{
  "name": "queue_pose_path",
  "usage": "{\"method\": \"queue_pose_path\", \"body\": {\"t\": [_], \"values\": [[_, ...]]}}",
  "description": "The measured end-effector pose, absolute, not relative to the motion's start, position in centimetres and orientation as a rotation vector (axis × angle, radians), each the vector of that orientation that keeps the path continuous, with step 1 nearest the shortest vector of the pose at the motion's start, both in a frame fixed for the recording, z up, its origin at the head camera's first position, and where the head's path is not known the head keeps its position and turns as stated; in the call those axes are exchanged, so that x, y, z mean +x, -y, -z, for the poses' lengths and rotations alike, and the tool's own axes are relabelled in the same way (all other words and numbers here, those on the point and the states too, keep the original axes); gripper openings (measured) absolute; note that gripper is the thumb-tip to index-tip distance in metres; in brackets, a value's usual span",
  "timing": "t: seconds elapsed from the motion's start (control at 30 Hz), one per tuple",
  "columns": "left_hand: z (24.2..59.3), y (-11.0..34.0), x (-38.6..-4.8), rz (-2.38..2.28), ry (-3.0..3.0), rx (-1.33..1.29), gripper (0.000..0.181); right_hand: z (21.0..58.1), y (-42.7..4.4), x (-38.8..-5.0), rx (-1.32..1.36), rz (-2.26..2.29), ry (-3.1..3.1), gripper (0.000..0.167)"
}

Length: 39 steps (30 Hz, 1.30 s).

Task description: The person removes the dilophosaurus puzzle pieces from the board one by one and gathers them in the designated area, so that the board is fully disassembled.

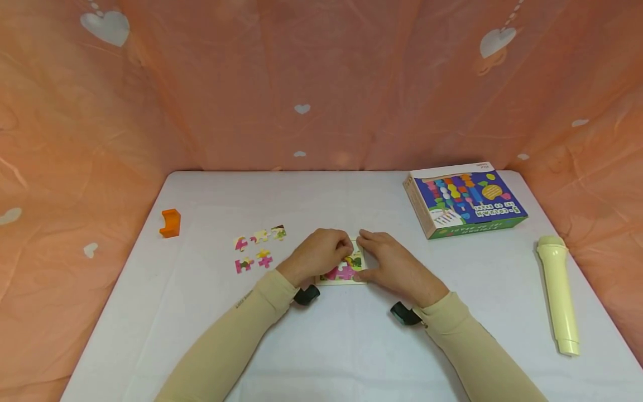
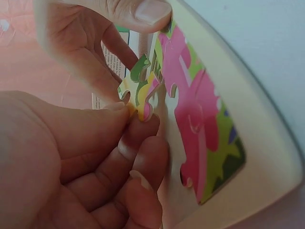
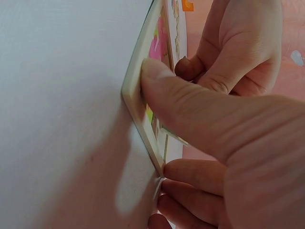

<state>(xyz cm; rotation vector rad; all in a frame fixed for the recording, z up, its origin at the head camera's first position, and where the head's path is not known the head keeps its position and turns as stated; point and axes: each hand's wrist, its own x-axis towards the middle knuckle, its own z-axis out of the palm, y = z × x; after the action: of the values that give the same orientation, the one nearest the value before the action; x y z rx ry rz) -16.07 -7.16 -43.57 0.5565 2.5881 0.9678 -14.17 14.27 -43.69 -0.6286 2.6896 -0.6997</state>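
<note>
A small jigsaw board (image 1: 346,283) with a pale frame lies before me, with several pink and green pieces set in it. My left hand (image 1: 318,254) is over the board's left part, and its thumb and forefinger pinch a yellow, green and pink puzzle piece (image 2: 143,90), tilted just above the bare backing. At the right side my right hand (image 1: 397,265) grips the frame, its thumb (image 3: 159,78) on the near corner and its fingers by the far edge. Part of the board is hidden under the left hand in the head view.
Loose puzzle pieces (image 1: 264,258) lie in two rows left of the board. An orange plastic block (image 1: 171,223) sits farther left. A boxed bead set (image 1: 467,198) stands at the back right, and a pale yellow tube (image 1: 558,296) lies along the right side.
</note>
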Motion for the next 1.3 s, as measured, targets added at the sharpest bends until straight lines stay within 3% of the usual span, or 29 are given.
{"method": "queue_pose_path", "body": {"t": [0.47, 1.0, 1.3], "values": [[43.5, 7.8, -16.1, -0.977, -2.594, 0.537, 0.015, 44.0, -14.2, -14.2, -0.645, 0.707, -2.687, 0.086], [42.0, 17.6, -14.8, -1.005, -2.707, 0.284, 0.013, 43.7, -14.3, -13.9, -0.578, 0.668, -2.670, 0.084], [42.2, 19.7, -15.1, -0.933, -2.732, 0.278, 0.014, 43.6, -14.3, -13.9, -0.582, 0.682, -2.663, 0.085]]}}
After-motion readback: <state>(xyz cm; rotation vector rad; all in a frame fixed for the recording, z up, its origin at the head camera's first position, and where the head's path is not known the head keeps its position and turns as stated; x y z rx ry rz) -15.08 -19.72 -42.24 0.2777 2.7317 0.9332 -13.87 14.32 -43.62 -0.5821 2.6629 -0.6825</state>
